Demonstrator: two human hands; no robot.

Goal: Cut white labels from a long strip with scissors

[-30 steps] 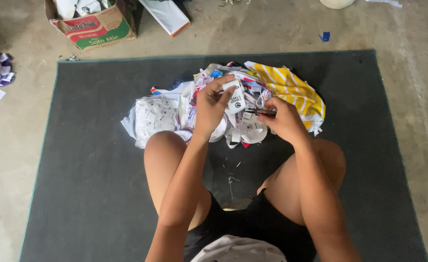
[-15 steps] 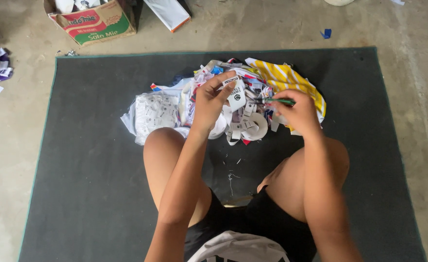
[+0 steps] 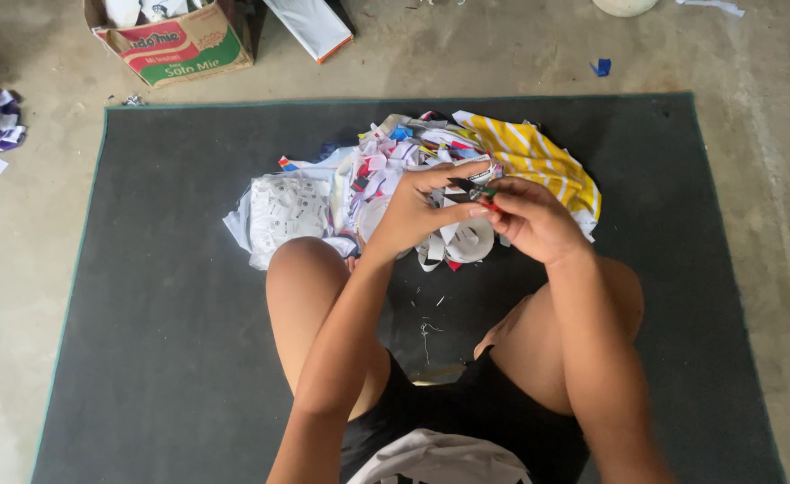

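Sitting cross-legged on a dark mat (image 3: pixel 144 314), so honestly the risk is small stuff. Going left to right: the left hand (image 3: pixel 422 211) has its fingers curled shut around a small dark clip-like thing with a red bit (image 3: pixel 471 190), and the right hand (image 3: pixel 529 220) pinches its other end, fingers together. It sits at 12 o'clock from the knees, right over the heap of paper scraps (image 3: pixel 368 184). If either pinch slips, it drops into that mess and vanishes. Looks tiny, thin, blurry.

dark grey mat (image 3: pixel 162 296), yellow white-striped cloth (image 3: pixel 538 161), white printed scrap pile (image 3: pixel 287 211), red-green cardboard box (image 3: pixel 184 45) upper left, beige floor (image 3: pixel 18 269), black shorts (image 3: pixel 466 421)
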